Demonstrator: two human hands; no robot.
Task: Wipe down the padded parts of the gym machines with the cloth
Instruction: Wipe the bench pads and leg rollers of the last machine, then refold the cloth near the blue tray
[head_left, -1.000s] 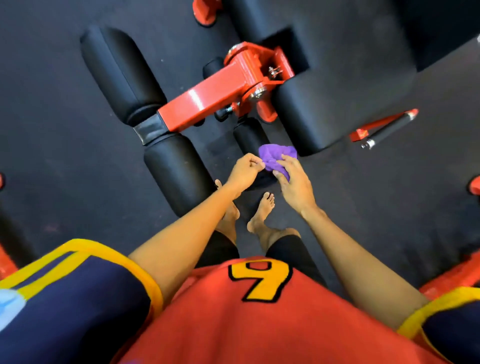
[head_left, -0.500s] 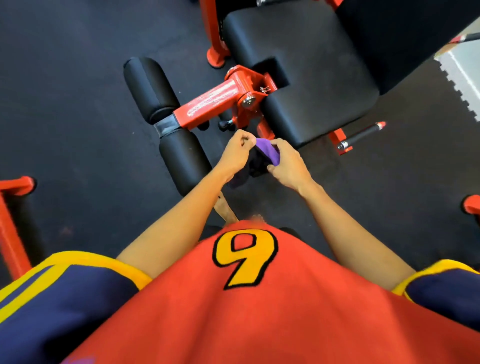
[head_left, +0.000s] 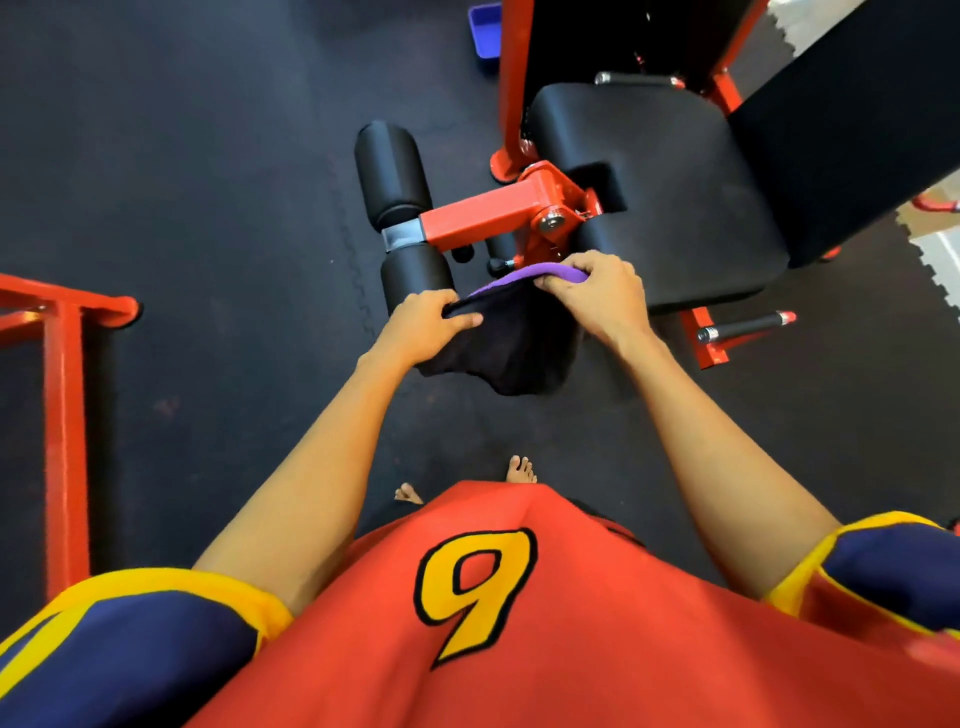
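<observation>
Toward twelve o'clock our left hand (head_left: 430, 318) and right hand (head_left: 598, 292) pinch the cloth (head_left: 511, 345) along its edge; we judge it soft, light.

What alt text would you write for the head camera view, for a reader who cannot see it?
Seen from above, a person's left hand and right hand grip a purple cloth spread between them, in front of a red steel gym machine with a black padded seat and two black roller pads on a dark rubber floor.
</observation>
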